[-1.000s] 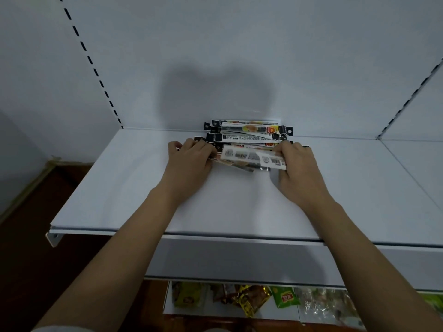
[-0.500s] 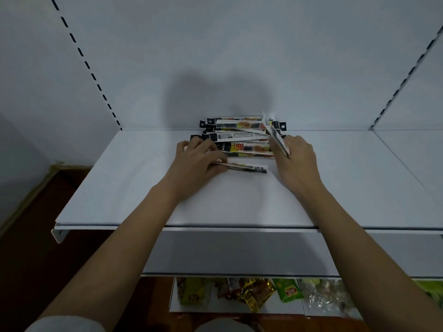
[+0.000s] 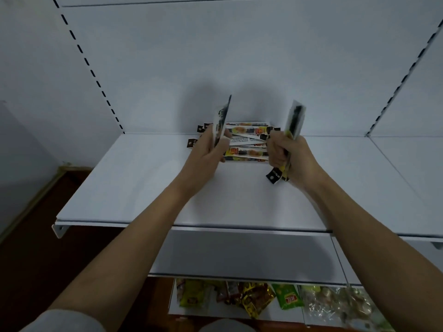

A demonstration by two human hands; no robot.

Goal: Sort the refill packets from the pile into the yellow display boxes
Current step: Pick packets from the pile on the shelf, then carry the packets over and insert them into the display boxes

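Note:
A pile of long refill packets (image 3: 247,144) lies at the back of the white shelf (image 3: 134,188), against the wall. My left hand (image 3: 206,152) grips one packet (image 3: 223,118) that stands almost upright above the pile's left end. My right hand (image 3: 290,154) grips another packet (image 3: 295,118), also upright, its black hang tab sticking out below the fist. No yellow display box is in view.
The shelf's back wall (image 3: 239,56) has slotted uprights at left and right. A lower shelf (image 3: 239,257) juts out below. Beneath it lie several snack bags (image 3: 254,300). Dark floor shows at the left.
Both hands have lifted off the shelf, each raising a packet from flat to nearly upright. The packet that lay in front of the pile is gone from the shelf.

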